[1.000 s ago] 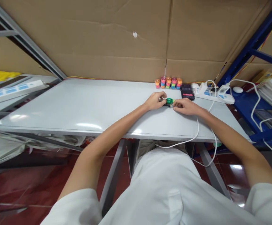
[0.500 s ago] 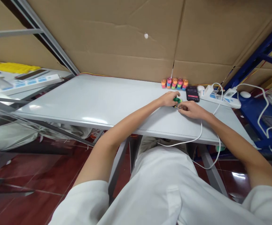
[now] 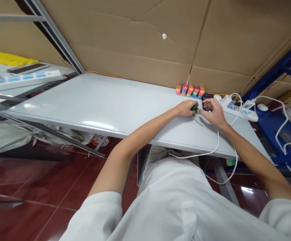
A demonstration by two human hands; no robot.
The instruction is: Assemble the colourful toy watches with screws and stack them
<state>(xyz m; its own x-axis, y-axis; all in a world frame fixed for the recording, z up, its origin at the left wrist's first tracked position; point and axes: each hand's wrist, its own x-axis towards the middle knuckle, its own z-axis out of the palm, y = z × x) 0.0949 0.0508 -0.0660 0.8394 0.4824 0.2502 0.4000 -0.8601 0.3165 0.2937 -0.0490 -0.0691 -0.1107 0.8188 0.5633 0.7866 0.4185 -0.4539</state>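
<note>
My left hand point(image 3: 185, 107) is closed around a small green item point(image 3: 194, 108), whose kind I cannot make out; a yellow-green bit shows at its right end. From beneath the left fingers a thin metal rod point(image 3: 197, 121) slants down to the right over the table, looking like a screwdriver shaft. Its other end is hidden by the hand. My right hand point(image 3: 215, 112) is just to the right, thumb stretched to the green item's right end, the other fingers curled and apart from the thumb. Whether the thumb touches the item is unclear.
Along the back of the white table point(image 3: 105, 100) stand several stacks of coloured tubs point(image 3: 190, 89). A dark phone point(image 3: 206, 97) lies partly behind my right hand. A white power strip point(image 3: 243, 112) with plugs sits at right, and a white cable point(image 3: 217, 140) hangs over the front edge.
My right hand has drawn back and lifted, its fingers opening away from the metal rod. The rod now points further down-right. My left hand stays on the green item; the view has shifted slightly.
</note>
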